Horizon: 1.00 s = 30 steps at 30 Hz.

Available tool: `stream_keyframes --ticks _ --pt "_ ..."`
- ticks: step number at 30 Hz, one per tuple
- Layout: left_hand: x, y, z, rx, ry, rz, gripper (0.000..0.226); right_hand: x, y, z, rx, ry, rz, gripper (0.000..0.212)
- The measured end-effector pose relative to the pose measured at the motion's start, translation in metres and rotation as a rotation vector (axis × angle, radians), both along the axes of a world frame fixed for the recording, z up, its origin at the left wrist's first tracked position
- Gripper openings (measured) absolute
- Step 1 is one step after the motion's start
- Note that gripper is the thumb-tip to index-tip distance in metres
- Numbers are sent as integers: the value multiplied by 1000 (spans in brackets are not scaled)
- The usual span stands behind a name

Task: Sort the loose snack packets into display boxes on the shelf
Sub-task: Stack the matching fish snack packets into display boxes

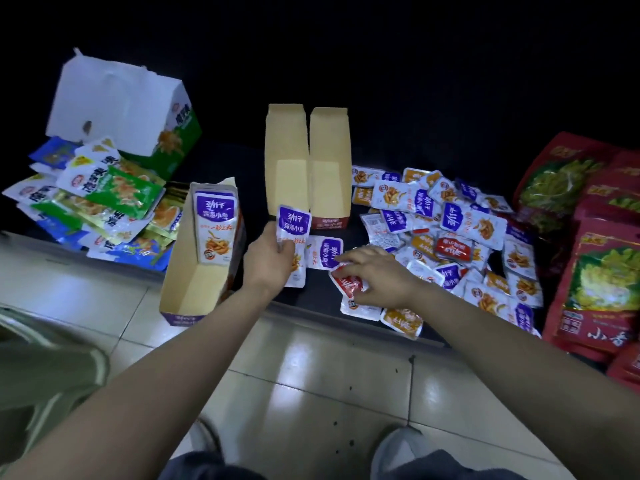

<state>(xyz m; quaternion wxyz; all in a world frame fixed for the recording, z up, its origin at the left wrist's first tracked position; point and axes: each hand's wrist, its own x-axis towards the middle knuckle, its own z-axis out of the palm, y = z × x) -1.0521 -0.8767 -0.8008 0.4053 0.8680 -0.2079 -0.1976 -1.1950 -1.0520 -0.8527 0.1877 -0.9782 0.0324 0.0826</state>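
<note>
Packet (294, 223) stands upright, pinched in left grip (268, 261).

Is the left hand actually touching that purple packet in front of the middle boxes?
Touching. The head view shows the left hand with its fingers and thumb curled round the left edge of the purple packet, with no gap.

A: Your left hand (268, 261) and right hand (374, 275) are bare, and so are your forearms (166, 368), right to the frame's edge.
B: Lower down you wear dark blue-grey trousers (446, 464), a pale grey left shoe (204, 441) and a matching right shoe (398, 448) (too blurred for laces or marks).
A: At your left there is olive-green cloth (41, 368) with a pale piped edge. Whether it is your shirt, I can't tell.
</note>
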Motion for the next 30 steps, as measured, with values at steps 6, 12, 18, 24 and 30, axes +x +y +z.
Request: stream_keyframes --ticks 6,12,18,24,30 --pt "4 -2 -1 75 80 -13 28 -1 1 7 -19 -66 -208 23" --pt "9 1 -7 29 266 49 13 35 21 7 -152 115 -374 81" --pt "14 1 -10 -79 380 72 14 35 11 8 -43 111 -459 80" --pt "15 -2 -7 -60 396 -75 29 21 3 14 181 171 -474 62" --pt "19 1 -5 -144 384 -149 41 26 -1 19 469 -66 -674 22"
